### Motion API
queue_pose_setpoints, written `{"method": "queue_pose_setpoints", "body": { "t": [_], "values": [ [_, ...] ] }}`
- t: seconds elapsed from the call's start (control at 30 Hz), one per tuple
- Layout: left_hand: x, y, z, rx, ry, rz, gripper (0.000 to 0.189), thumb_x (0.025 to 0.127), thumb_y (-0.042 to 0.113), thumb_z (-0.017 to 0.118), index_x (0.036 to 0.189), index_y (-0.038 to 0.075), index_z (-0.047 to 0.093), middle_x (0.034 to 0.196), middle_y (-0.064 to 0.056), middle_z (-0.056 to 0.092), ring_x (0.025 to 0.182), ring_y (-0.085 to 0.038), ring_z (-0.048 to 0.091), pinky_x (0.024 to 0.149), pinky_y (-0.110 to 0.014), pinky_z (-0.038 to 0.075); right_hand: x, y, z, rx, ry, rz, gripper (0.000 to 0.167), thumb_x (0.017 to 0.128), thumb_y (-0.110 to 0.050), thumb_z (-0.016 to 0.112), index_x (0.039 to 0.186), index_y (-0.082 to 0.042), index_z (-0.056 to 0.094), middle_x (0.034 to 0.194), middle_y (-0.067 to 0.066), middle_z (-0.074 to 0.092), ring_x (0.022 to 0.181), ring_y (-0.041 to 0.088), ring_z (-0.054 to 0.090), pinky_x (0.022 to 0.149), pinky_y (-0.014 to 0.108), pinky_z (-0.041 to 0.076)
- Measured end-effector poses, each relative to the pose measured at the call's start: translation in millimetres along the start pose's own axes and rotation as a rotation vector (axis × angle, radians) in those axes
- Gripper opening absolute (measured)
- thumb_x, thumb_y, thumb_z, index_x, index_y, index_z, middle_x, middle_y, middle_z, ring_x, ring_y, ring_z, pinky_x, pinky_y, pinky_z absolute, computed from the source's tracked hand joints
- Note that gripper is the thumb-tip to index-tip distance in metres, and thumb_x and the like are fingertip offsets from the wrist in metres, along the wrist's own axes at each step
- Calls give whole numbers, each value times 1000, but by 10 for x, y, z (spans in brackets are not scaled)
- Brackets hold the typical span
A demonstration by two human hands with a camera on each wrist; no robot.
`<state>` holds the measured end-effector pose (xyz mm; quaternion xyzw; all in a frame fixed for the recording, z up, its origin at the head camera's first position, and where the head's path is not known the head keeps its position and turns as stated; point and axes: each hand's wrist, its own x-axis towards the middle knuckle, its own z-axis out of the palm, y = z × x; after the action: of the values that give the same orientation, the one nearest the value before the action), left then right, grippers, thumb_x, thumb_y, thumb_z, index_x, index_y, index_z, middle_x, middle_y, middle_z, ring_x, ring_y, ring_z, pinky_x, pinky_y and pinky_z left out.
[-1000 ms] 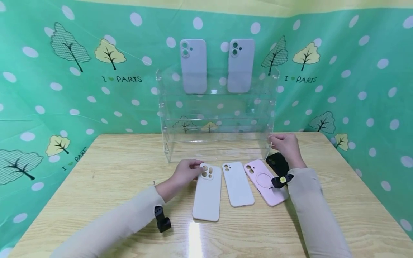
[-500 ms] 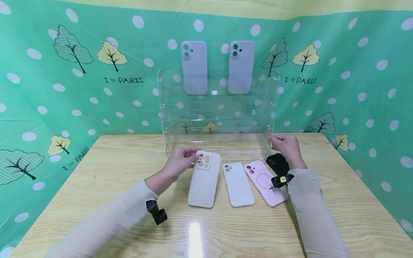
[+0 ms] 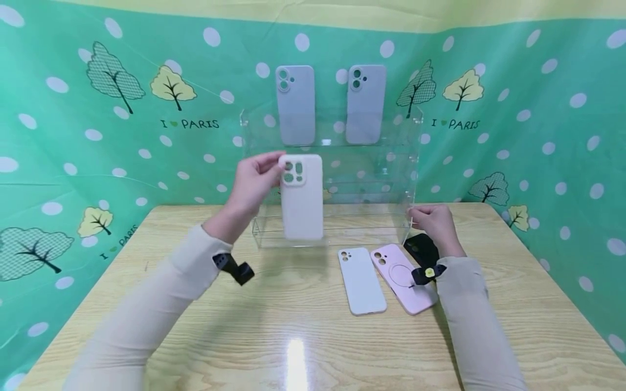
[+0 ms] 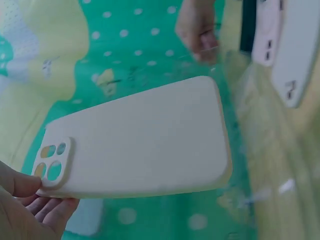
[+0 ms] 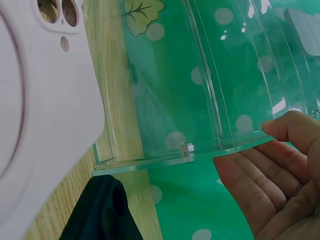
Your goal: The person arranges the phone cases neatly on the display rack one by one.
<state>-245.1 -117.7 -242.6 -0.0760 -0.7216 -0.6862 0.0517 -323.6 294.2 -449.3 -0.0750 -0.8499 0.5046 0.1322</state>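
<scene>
Cream phone case (image 3: 303,212) (camera holes (image 3: 295,171) uppermost), upright above the table (image 3: 244,342) before a clear rack (image 3: 367,216), pinched near one corner by the left hand (image 3: 250,187); the right hand (image 3: 437,227) grips the rack's side.

We lose part of the black case (image 3: 420,248) behind the right wrist (image 3: 456,251); the left wrist view cuts off the left hand (image 4: 31,212).

Set out like a small shop display, the wider room out of sight: green cloth (image 3: 205,98) (printed with trees (image 3: 173,87) and "PARIS") backs a wood-grain surface (image 3: 235,326), where a clear tiered rack (image 3: 371,163) bears two upright phone cases (image 3: 297,106).
</scene>
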Motion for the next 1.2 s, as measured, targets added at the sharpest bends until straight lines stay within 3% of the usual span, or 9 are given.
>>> {"method": "queue_pose_setpoints", "body": {
  "t": [0.3, 0.53, 0.77, 0.87, 0.93, 1.03, 1.2],
  "values": [
    [458, 581, -17, -161, 158, 37, 33, 91, 3, 58, 124, 4, 58, 121, -9, 63, 106, -17, 61, 85, -20, 53, -34, 9, -44, 9, -8, 4, 39, 84, -46, 66, 102, -12, 73, 101, 3, 67, 90, 21, 64, 45, 5, 46],
    [748, 828, 16, -269, 261, 52, 30, 91, 5, 60, 121, 8, 62, 117, -4, 65, 108, -13, 60, 84, -18, 52, 4, 44, -24, 12, -1, -8, 36, 85, -43, 66, 100, -12, 74, 100, 3, 67, 89, 21, 64, 47, 6, 47],
    [933, 812, 18, -280, 359, 127, 26, 90, 4, 60, 116, 7, 65, 115, -4, 66, 105, -12, 61, 83, -15, 51, 121, 165, 20, -39, -1, 11, 40, 84, -50, 64, 101, -15, 74, 100, 0, 68, 89, 17, 66, 65, 24, 58],
    [982, 748, 4, -283, 373, 114, 28, 90, 2, 59, 118, 7, 64, 117, -5, 65, 106, -11, 60, 82, -10, 50, 142, 192, 29, -33, -1, 9, 42, 83, -53, 65, 101, -15, 74, 101, 1, 68, 89, 18, 66, 66, 28, 59],
    [1005, 687, -6, -265, 381, 105, 29, 91, 3, 58, 119, 7, 63, 119, -5, 64, 108, -10, 59, 82, -8, 49, 121, 156, 23, -26, -6, -2, 42, 83, -52, 65, 100, -14, 74, 101, 2, 68, 89, 19, 65, 63, 24, 58],
    [1021, 593, -14, -180, 393, 109, 29, 92, 5, 58, 120, 7, 62, 121, -6, 63, 109, -11, 58, 84, -9, 48, 14, -18, -15, -7, -22, 10, 39, 84, -48, 66, 99, -13, 75, 103, 5, 69, 90, 19, 65, 60, 21, 57],
    [1019, 465, 16, -52, 410, 111, 29, 92, 8, 60, 120, 10, 62, 121, -4, 63, 106, -11, 58, 86, -11, 48, -370, -618, -147, 14, -93, 50, 35, 89, -32, 63, 103, -1, 72, 111, 17, 65, 98, 28, 63, 77, 36, 58]
  ]
}}
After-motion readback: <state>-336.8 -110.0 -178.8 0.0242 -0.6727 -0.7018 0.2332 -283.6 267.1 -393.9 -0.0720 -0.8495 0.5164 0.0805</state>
